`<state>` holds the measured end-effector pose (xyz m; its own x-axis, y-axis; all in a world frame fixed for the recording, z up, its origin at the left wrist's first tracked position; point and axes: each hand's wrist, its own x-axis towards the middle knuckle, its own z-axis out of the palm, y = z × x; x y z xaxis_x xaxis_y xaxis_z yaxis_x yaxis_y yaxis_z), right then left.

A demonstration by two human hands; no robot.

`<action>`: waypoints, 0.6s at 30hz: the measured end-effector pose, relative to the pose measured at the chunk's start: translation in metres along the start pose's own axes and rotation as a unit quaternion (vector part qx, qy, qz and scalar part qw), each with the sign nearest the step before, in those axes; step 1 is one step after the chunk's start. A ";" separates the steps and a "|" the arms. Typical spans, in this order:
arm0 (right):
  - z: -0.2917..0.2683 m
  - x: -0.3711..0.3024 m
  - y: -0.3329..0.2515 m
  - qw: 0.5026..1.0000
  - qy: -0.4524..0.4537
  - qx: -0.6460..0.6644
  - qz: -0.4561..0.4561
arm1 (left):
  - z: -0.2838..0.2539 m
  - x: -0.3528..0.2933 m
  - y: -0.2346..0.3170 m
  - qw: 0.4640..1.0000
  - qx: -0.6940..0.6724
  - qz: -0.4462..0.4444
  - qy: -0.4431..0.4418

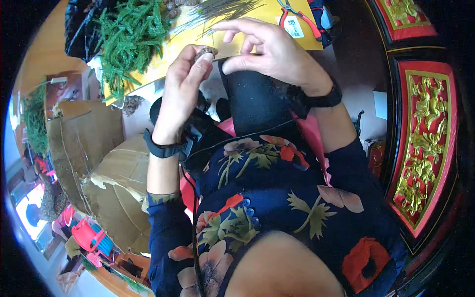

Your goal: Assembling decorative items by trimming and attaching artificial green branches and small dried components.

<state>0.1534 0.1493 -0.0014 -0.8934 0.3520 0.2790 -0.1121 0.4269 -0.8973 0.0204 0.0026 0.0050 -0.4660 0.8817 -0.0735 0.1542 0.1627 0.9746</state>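
Between thumb and fingers my left hand (pixel 184 76) grips a small brown pine cone (pixel 205 52), held just past the near edge of the yellow work surface (pixel 163 72). To its right is my right hand (pixel 269 52), its fingers curved and spread apart, with a gap between it and the cone. I see nothing clear in that hand. Thin dark wires (pixel 230 9) lie loosely on the yellow surface beyond both hands. Green artificial pine sprigs (pixel 132 42) are heaped to the left of my left hand.
Red-handled pliers (pixel 309 24) lie at the far right beside a white label (pixel 293 27). More pine cones (pixel 171 9) sit at the back. A black plastic bag (pixel 79 29) is at far left, an opened cardboard box (pixel 116 171) below. A carved red-and-gold panel (pixel 425 143) stands right.
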 end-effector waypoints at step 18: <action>0.002 0.018 0.003 0.918 -0.164 0.354 0.077 | -0.022 0.000 0.000 0.838 -0.450 -0.189 -0.245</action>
<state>0.1364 0.1557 -0.0001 -0.9922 0.0444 0.1162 -0.1242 -0.2961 -0.9470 0.0014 -0.0069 0.0095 0.1135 0.9546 -0.2752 -0.7461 0.2648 0.6108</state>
